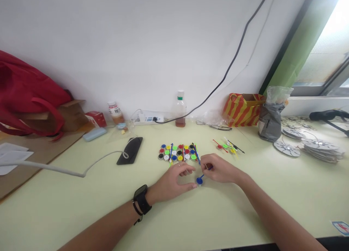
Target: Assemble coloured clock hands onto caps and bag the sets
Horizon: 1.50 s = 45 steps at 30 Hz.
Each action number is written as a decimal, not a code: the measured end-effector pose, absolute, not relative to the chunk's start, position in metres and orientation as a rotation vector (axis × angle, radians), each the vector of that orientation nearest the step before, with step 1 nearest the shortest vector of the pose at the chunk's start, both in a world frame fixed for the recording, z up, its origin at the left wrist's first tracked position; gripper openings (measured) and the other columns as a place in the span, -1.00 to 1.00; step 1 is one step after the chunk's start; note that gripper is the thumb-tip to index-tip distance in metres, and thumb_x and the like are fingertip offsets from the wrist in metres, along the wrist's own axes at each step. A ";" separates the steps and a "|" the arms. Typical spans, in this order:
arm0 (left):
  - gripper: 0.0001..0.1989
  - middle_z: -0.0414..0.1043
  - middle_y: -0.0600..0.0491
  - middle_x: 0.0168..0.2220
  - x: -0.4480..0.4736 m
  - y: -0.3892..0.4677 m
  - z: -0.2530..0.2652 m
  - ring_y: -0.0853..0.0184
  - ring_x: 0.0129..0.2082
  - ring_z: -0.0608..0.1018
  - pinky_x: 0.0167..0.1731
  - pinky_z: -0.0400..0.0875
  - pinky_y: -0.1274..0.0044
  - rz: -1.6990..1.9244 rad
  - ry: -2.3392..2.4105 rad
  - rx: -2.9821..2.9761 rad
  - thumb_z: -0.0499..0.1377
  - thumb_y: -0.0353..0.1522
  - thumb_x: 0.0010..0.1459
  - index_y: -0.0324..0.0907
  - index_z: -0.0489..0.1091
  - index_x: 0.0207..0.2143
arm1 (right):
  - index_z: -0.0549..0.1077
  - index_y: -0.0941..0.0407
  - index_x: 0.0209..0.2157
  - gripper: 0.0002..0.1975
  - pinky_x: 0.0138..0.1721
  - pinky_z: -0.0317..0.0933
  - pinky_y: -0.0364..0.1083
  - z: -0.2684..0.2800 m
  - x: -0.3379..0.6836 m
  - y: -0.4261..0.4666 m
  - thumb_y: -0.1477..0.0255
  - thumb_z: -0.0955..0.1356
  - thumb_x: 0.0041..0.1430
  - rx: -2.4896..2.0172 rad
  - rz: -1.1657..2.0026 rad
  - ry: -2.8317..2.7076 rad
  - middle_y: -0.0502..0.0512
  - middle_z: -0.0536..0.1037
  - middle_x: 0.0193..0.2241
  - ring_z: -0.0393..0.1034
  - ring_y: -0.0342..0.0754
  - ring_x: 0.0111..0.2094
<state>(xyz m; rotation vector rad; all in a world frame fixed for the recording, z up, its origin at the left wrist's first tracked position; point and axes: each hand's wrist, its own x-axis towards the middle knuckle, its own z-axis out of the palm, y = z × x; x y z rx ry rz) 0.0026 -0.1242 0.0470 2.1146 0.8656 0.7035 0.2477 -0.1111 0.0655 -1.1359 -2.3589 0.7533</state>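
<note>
On pale green surface point(174, 225), round blue disc point(199, 180) lies between your hands. Right hand point(217, 168) pinches slim blue pointer point(202, 176) at disc; left hand point(172, 182) half open, apparently empty. Step looks like positioning pointer; next move calls for steadying disc.

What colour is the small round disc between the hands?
The small round disc is blue on top; best view: head.

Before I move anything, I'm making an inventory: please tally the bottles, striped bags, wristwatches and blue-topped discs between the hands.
Bottles: 2 (green-collared bottle, black-lettered bottle)
Striped bag: 1
Wristwatch: 1
Blue-topped disc between left hand and right hand: 1
Total: 5
</note>
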 end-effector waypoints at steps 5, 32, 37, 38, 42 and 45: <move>-0.75 0.51 -0.03 -0.04 0.001 -0.122 0.046 0.16 0.00 0.49 0.07 0.35 0.35 0.655 0.766 2.172 0.34 -0.18 0.19 0.00 0.60 -0.09 | 0.48 0.09 -0.49 -0.86 -0.35 0.15 -0.15 0.058 0.235 -0.118 0.61 0.33 -0.04 -0.926 1.000 -2.383 -0.02 0.49 -0.43 0.33 -0.09 -0.38; -0.39 0.62 -0.16 -0.25 -0.002 -0.106 0.033 0.16 -0.26 0.64 -0.11 0.50 0.33 0.990 0.730 1.290 0.06 0.07 0.33 -0.29 0.57 -0.07 | 0.54 0.09 -0.16 -0.80 -0.10 0.31 -0.01 0.065 0.228 -0.117 0.28 0.45 0.26 -0.721 1.531 -1.550 0.08 0.54 -0.28 0.43 -0.06 -0.27; -0.43 0.63 -0.16 -0.20 -0.004 -0.103 0.027 0.13 -0.16 0.64 0.00 0.47 0.31 0.996 0.668 1.289 0.10 0.03 0.33 -0.27 0.56 -0.01 | 0.44 0.08 -0.17 -0.80 -0.24 0.36 -0.05 0.057 0.215 -0.120 0.30 0.45 0.26 -0.733 1.429 -1.586 0.07 0.53 -0.27 0.43 -0.10 -0.33; -0.40 0.64 -0.16 -0.21 -0.004 -0.103 0.026 0.12 -0.16 0.65 -0.01 0.47 0.30 0.996 0.658 1.280 0.06 0.05 0.34 -0.27 0.56 -0.02 | 0.43 0.09 -0.19 -0.81 -0.26 0.36 -0.06 0.056 0.213 -0.121 0.29 0.44 0.27 -0.750 1.397 -1.607 0.06 0.52 -0.29 0.43 -0.10 -0.35; -0.43 0.64 -0.15 -0.21 -0.003 -0.105 0.029 0.15 -0.19 0.66 -0.06 0.51 0.33 0.999 0.697 1.335 0.10 0.04 0.32 -0.26 0.57 -0.04 | 0.41 0.09 -0.23 -0.83 -0.30 0.36 -0.08 0.055 0.211 -0.122 0.29 0.40 0.31 -0.829 1.261 -1.680 0.00 0.48 -0.38 0.40 -0.12 -0.39; -0.61 0.63 -0.11 -0.11 -0.001 -0.107 0.032 0.18 -0.13 0.65 -0.04 0.52 0.36 0.996 0.771 1.466 0.30 -0.14 0.24 -0.20 0.54 0.00 | 0.41 0.09 -0.25 -0.88 -0.32 0.33 -0.09 0.056 0.212 -0.123 0.33 0.37 0.32 -0.869 1.188 -1.759 0.00 0.48 -0.38 0.39 -0.12 -0.39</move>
